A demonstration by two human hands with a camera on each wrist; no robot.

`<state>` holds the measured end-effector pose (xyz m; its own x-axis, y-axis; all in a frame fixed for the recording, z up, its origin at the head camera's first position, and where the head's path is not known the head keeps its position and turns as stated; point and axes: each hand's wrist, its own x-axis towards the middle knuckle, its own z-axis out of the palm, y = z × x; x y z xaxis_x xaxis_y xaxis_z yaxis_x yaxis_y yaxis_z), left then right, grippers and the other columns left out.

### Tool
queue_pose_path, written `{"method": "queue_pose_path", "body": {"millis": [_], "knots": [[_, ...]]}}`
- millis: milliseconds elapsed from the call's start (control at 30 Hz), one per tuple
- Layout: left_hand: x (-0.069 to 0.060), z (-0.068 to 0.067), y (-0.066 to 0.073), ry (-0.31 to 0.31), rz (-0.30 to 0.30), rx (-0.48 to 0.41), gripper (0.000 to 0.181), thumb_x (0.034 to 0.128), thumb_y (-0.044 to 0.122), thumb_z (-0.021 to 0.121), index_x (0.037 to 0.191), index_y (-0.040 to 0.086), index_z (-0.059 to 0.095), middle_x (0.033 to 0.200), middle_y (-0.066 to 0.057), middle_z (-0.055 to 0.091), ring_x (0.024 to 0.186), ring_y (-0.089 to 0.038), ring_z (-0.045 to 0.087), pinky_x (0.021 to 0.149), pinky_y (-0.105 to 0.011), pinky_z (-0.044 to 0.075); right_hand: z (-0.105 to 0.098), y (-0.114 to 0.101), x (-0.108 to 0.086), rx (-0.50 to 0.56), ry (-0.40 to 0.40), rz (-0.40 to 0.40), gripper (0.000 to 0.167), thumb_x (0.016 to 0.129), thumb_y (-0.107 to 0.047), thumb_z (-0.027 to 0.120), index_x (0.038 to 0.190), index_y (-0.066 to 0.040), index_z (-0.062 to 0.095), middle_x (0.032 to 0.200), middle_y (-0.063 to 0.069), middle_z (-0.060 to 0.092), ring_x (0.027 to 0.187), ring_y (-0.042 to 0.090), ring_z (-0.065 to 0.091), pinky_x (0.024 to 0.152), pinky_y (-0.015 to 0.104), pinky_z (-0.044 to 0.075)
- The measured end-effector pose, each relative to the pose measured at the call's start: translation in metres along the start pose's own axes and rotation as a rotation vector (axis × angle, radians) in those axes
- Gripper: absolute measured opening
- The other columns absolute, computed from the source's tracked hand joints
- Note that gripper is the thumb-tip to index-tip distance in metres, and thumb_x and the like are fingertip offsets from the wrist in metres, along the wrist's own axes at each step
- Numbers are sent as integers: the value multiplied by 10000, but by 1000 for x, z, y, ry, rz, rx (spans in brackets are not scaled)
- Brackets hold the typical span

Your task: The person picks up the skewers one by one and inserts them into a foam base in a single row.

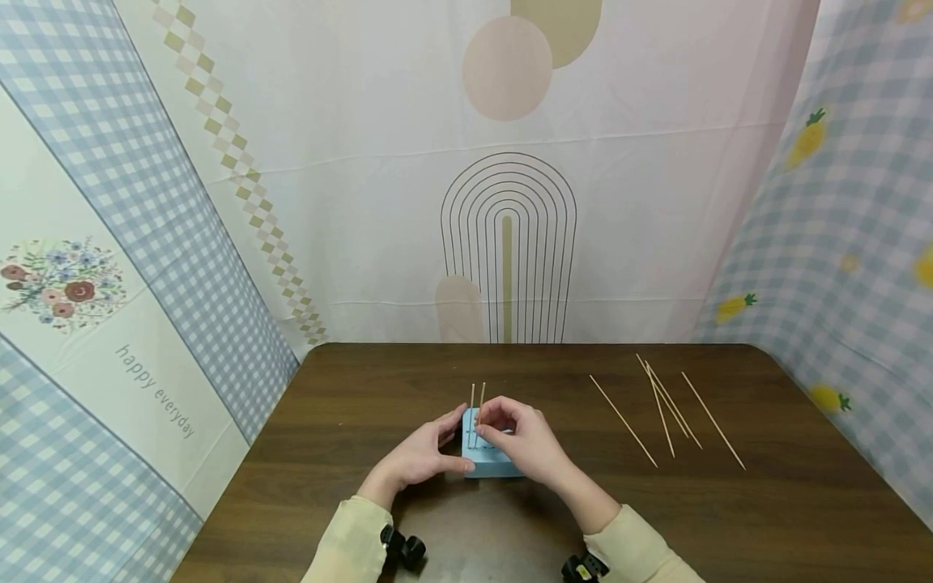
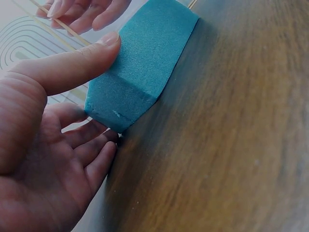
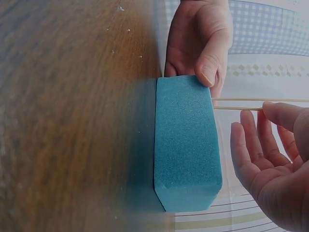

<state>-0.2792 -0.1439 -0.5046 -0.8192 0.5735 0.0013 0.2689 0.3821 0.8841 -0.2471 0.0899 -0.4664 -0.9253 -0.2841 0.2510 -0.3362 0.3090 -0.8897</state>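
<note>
A blue foam block lies on the table, with two thin wooden sticks standing upright near its left side. My left hand holds the block's left end, the thumb on the near edge and the fingers at the side; the left wrist view shows the thumb against the block. In the right wrist view, my right hand pinches one stick between thumb and fingertip above the block. The other stick stands beside it, untouched by the pinch.
Several loose wooden sticks lie on the table to the right, one alone, some crossed and another farther right. The wooden table ends at a patterned cloth backdrop, with checked cloths on both sides.
</note>
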Motion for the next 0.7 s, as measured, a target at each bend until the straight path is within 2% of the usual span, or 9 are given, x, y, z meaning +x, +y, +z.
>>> {"method": "queue_pose_path", "body": {"millis": [700], "knots": [[1,0,0,-1,-13,-13,1019,921,271,870,1694,29,252,1752,-140,254,1550,-348,376,1253,-526,336,0,-1,-1,-31,-4,1,84,991,-149,792,1042,-157,726,959,-53,707,890,172,662,794,283,557]]}}
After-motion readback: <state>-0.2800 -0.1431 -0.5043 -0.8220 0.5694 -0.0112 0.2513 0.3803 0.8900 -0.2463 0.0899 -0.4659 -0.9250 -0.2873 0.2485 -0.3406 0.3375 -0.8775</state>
